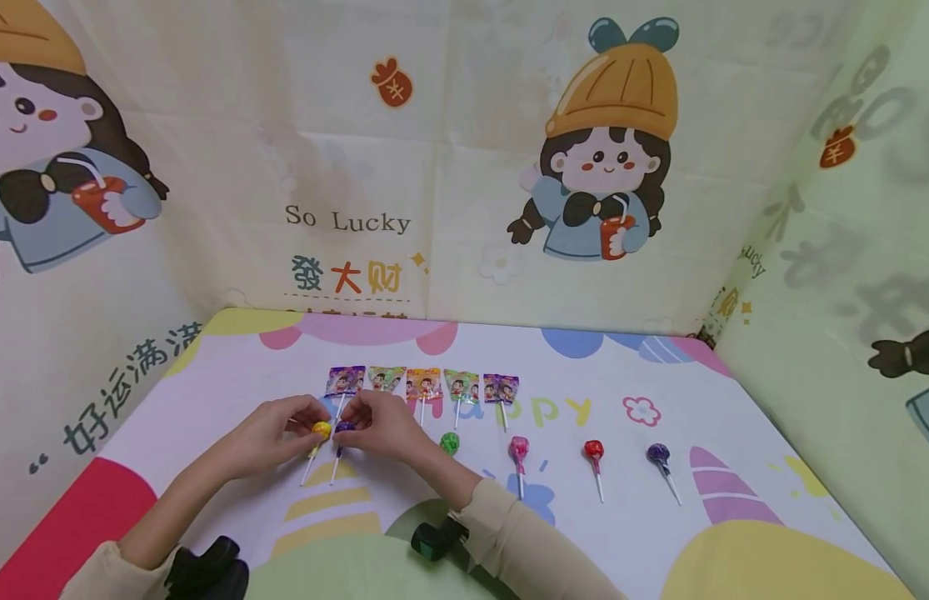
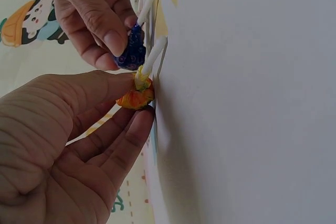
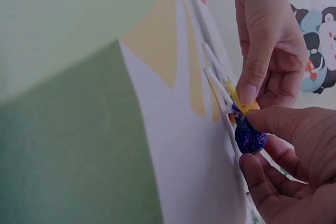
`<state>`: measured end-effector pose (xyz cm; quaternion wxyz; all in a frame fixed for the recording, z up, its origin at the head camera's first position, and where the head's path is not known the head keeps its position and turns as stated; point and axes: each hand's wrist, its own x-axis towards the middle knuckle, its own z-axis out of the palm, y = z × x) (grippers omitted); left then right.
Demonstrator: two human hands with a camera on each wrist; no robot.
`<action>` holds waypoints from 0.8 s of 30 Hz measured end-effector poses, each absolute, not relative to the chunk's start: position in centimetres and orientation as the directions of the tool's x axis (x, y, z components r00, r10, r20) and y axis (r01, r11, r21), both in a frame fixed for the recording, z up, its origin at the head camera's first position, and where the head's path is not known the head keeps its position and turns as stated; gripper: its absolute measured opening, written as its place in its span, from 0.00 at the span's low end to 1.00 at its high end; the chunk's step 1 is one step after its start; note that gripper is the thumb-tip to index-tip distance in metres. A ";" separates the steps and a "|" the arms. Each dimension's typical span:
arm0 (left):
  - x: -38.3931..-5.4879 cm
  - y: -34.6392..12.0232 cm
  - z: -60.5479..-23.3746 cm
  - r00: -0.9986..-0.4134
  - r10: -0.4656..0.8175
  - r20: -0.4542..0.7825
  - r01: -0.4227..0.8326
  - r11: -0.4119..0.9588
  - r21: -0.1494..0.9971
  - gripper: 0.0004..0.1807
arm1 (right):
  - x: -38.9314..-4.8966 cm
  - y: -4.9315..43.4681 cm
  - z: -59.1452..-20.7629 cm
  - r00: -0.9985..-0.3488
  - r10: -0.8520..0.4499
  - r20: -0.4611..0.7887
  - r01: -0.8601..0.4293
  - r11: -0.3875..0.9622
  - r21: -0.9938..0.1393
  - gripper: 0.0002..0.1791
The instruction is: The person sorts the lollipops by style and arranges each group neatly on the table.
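Note:
Side by side at the left of the table, each hand pinches a lollipop by its wrapped head. My left hand (image 1: 280, 429) grips a yellow-orange lollipop (image 2: 135, 97) between thumb and fingers. A dark blue-purple lollipop (image 3: 249, 138) is pinched by my right hand (image 1: 385, 423). Both white sticks point toward the near side of the table, and the two heads are close together. To the right lie a green lollipop (image 1: 450, 442), partly covered by the right forearm, a pink lollipop (image 1: 520, 448), a red lollipop (image 1: 594, 451) and a purple lollipop (image 1: 658, 454).
Behind the hands runs a row of several flat-wrapped lollipops, among them a purple one (image 1: 346, 381), an orange one (image 1: 423, 383) and another purple one (image 1: 501, 388). A patterned cloth covers the table (image 1: 569, 550). Printed curtains (image 1: 464, 167) enclose its back and sides.

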<state>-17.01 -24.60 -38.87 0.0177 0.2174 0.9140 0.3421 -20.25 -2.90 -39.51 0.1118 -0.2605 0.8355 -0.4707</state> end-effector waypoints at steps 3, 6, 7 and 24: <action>-16.9 -24.5 -38.8 -0.906 0.408 0.113 0.382 0.670 0.637 0.10 | -20.2 -2.9 -39.5 -0.840 -0.541 0.046 -0.320 0.425 -0.847 0.13; -16.9 -24.5 -38.8 -0.905 0.409 0.114 0.382 0.667 0.640 0.10 | -20.1 -3.0 -39.4 -0.841 -0.540 0.043 -0.321 0.433 -0.842 0.13; -16.9 -24.5 -38.8 -0.905 0.410 0.115 0.383 0.667 0.640 0.10 | -20.1 -3.0 -39.4 -0.841 -0.539 0.043 -0.324 0.438 -0.839 0.13; -16.9 -24.6 -38.9 -0.898 0.422 0.124 0.396 0.652 0.646 0.10 | -19.8 -2.7 -39.2 -0.858 -0.514 0.026 -0.298 0.454 -0.840 0.15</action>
